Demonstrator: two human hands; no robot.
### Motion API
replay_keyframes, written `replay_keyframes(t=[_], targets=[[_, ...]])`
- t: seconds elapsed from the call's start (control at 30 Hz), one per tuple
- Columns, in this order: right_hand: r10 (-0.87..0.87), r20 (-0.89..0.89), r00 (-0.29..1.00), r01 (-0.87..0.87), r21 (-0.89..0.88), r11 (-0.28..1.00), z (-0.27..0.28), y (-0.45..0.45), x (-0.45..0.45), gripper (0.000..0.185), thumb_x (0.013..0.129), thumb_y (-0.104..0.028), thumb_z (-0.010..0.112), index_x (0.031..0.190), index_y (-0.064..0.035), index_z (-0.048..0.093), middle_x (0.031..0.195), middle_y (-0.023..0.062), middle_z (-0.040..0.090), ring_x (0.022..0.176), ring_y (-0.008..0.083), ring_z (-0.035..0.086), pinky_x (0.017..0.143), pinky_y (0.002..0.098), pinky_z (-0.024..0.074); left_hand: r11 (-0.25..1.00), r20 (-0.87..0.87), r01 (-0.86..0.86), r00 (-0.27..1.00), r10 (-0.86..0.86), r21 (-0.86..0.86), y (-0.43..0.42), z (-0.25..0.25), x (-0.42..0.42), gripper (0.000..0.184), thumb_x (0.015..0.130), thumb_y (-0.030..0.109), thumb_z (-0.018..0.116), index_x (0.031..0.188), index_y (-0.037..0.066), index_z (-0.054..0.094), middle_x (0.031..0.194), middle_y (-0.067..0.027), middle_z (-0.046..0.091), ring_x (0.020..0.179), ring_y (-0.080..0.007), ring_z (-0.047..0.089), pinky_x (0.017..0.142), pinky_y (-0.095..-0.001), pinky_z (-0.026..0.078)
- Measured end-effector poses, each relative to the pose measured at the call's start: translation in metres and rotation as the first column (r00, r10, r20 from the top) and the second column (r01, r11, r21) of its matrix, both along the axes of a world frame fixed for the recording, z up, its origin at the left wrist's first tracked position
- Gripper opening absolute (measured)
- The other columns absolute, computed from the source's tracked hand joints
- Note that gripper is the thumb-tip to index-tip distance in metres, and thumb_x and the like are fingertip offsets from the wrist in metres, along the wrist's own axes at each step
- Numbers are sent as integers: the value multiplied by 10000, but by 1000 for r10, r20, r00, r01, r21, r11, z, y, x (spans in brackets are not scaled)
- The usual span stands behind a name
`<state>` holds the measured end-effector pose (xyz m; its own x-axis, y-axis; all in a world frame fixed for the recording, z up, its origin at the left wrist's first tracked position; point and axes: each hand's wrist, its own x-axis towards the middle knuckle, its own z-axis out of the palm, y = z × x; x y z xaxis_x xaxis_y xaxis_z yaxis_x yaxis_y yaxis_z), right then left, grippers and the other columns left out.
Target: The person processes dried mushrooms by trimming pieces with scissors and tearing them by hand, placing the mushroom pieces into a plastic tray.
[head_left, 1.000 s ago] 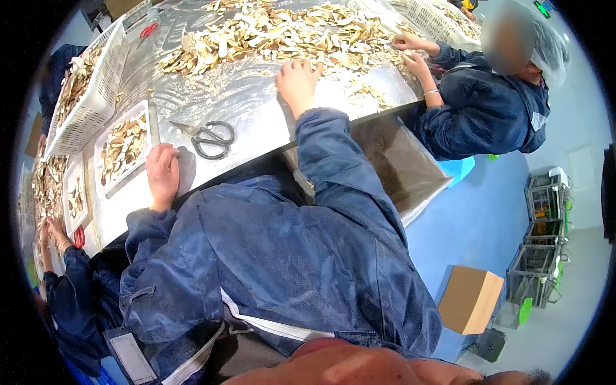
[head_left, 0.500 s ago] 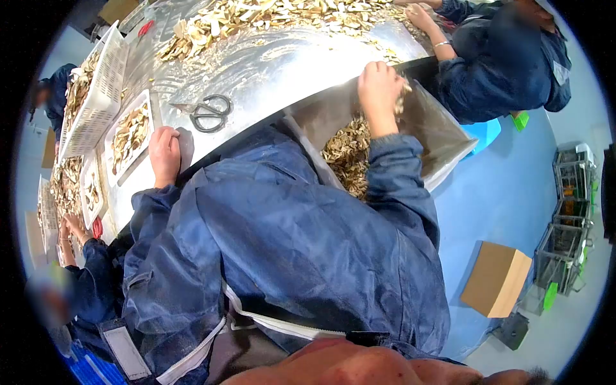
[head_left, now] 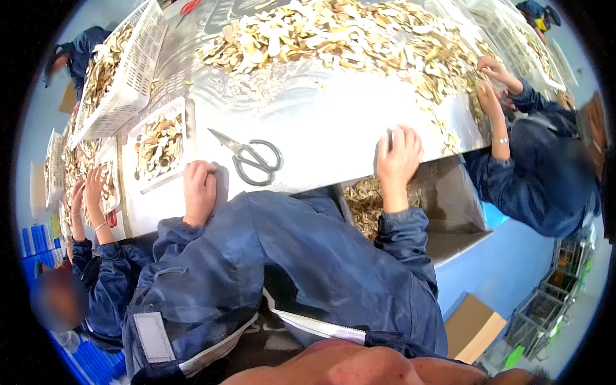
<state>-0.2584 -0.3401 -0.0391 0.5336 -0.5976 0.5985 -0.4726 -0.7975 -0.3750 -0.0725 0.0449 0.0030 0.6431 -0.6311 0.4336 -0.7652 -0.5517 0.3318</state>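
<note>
My left hand (head_left: 200,190) rests at the near edge of the metal table (head_left: 308,122), fingers loosely curled with nothing visible in them. To its right lie scissors (head_left: 253,159) with black handles, blades pointing away to the left. A white tray (head_left: 142,186) of pale sliced mushrooms stands left of that hand. My right hand (head_left: 399,159) lies on the table edge, fingers extended and slightly apart, holding nothing visible. Below its forearm is a plastic-lined bin (head_left: 452,228) with mushroom slices (head_left: 362,208) inside. A broad heap of sliced mushrooms (head_left: 333,35) covers the far table.
White perforated baskets (head_left: 128,96) of slices stand at the left and far right. One co-worker (head_left: 539,154) handles slices at the right; another person (head_left: 96,276) works at the left. A cardboard box (head_left: 471,327) sits on the blue floor near racks (head_left: 539,314).
My right hand has moved out of the bin, up and onto the table edge; the slices it held are no longer seen in it. The view has shifted. My left hand stays by the edge.
</note>
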Motion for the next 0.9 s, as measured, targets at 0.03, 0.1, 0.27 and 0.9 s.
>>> replay_keyframes(t=[0.03,0.1,0.27,0.9], targets=[[-2,-16,1000,2,4,1000,1,0,2,171,872,-177,637,1021,-97,662,1139,88,632,1128,311,558,987,464,396,1000,-27,-6,1000,6,-7,1,0,2,132,769,-48,552,873,24,588,926,-122,592,909,-341,537,829,-424,437],[7,-47,999,-7,5,1000,2,0,4,193,883,-183,635,1057,-105,664,1162,85,629,1136,311,555,988,467,387,999,-77,-20,997,17,-36,0,2,5,132,765,-48,559,867,27,595,916,-120,598,904,-338,542,830,-423,435],[0,-155,988,5,36,999,3,6,18,308,899,-207,639,1166,-58,612,1258,131,577,1198,342,503,1012,497,354,978,-195,61,976,-101,-201,11,0,17,140,747,-71,584,849,21,612,888,-117,612,866,-324,572,798,-403,455],[654,-434,620,-780,-430,454,35,227,474,291,881,-181,538,1138,-95,643,1198,100,614,1271,294,498,1096,564,322,762,-263,197,861,-435,-616,-27,-2,83,140,714,-20,660,832,34,609,851,-146,584,789,-367,608,654,-427,481]])
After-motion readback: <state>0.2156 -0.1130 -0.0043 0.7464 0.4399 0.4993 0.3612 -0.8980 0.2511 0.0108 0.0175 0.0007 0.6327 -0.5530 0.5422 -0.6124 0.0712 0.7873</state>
